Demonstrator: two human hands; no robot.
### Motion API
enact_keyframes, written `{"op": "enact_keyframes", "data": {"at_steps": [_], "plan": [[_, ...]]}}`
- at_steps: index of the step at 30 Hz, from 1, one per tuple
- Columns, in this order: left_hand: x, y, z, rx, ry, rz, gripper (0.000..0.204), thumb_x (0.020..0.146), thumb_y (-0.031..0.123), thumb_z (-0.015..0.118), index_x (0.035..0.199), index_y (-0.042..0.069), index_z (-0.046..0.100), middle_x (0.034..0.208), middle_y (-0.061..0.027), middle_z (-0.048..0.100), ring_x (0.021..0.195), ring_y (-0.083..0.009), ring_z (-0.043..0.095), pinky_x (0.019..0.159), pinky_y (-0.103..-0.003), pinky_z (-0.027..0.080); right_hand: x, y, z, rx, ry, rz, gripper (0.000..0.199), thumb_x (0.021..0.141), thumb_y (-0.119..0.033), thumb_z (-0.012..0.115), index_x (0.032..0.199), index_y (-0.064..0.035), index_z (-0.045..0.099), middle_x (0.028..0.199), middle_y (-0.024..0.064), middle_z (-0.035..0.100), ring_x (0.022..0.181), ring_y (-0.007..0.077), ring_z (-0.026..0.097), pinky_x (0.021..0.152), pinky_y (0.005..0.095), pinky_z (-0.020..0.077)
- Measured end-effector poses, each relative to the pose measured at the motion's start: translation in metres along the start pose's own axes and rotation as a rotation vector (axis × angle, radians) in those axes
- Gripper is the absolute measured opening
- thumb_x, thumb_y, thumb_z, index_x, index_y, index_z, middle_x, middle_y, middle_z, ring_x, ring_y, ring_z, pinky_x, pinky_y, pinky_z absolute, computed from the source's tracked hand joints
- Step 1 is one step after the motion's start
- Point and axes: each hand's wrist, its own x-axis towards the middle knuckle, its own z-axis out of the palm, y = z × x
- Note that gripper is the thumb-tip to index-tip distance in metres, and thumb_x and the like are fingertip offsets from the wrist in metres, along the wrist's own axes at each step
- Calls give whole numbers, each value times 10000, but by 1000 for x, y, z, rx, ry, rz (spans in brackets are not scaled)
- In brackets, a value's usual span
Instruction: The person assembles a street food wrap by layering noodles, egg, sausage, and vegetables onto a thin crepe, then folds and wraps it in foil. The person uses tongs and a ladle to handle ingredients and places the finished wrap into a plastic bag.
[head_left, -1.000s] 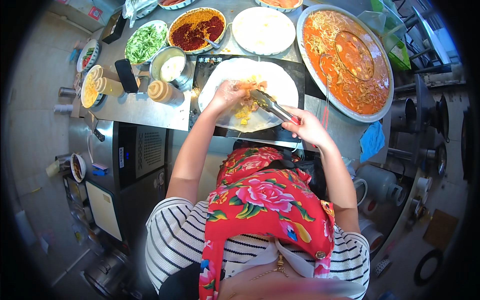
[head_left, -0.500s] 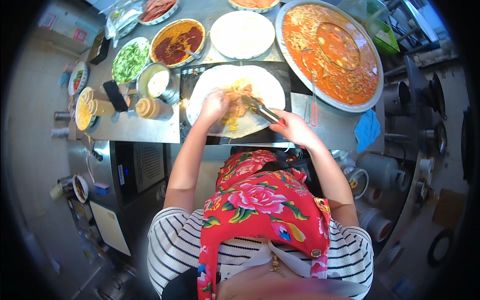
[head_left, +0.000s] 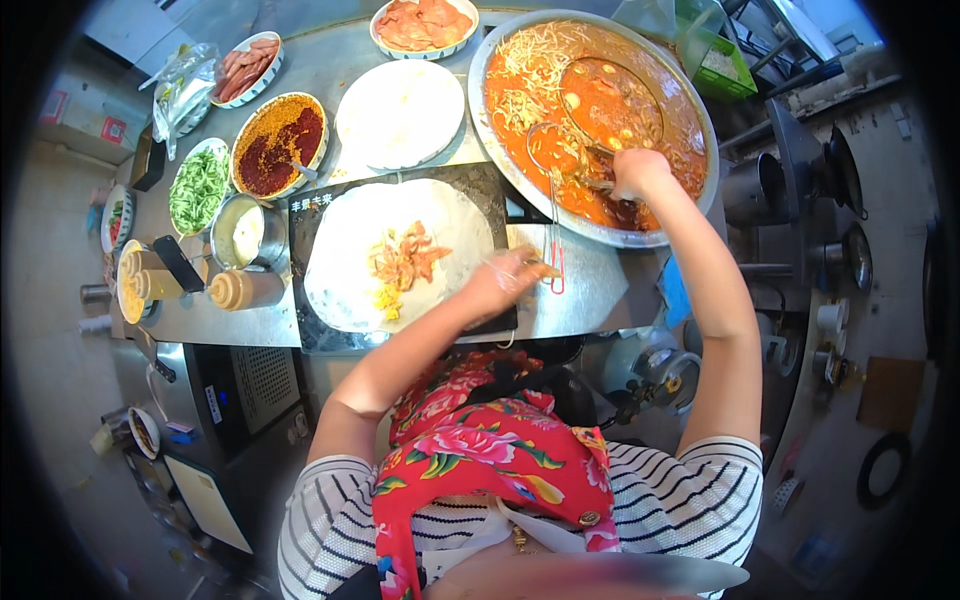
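My right hand (head_left: 640, 175) reaches over the big metal basin (head_left: 487, 150) of red broth at the right, closed around the tongs (head_left: 600, 184), whose ends are down among the food. Its grip hides most of their red handle. My left hand (head_left: 500, 281) is low over the counter, fingers stretched toward the red handle of the wire strainer (head_left: 556, 250); it appears to wear a thin clear glove, and I cannot tell whether it touches the handle. To its left, a thin pale flatbread (head_left: 345, 250) lies on the black board (head_left: 488, 195). Sliced meat (head_left: 408, 256) and yellow bits (head_left: 387, 300) are heaped on it.
Behind the flatbread stand a white round dish (head_left: 400, 115), a bowl of chilli powder (head_left: 282, 143) and a bowl of sliced greens (head_left: 198, 185). A metal pot (head_left: 240, 232) and squeeze bottles (head_left: 245, 290) stand left. A blue cloth (head_left: 676, 292) hangs at the counter's right edge.
My right hand has taken the tongs from the flatbread to the basin on the right. My left hand has left the filling and moved right, off the flatbread. The view has shifted.
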Motion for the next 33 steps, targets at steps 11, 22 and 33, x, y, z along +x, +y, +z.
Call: {"op": "enact_keyframes", "data": {"at_steps": [11,22,33], "plan": [[41,11,9,-573,146,-450,183,1014,262,534,1049,95,600,671,11,490,533,-94,446,434,-249,340,-27,47,-38,59,180,-159,392,824,-130,645,1214,-102,657,1025,202,697,976,374,672,851,480,542],[41,24,-5,-825,105,-432,283,1027,332,525,1026,70,633,613,36,430,440,-75,350,381,-241,270,67,34,-110,-47,283,-223,456,766,-246,787,1148,-32,659,1112,179,698,1058,324,670,890,419,551],[46,36,-13,-791,122,-507,264,999,318,521,983,99,669,592,34,419,407,-81,352,348,-244,280,243,7,-90,-82,444,-203,351,859,-76,585,1205,-64,648,1049,170,715,998,334,698,841,434,567]]}}
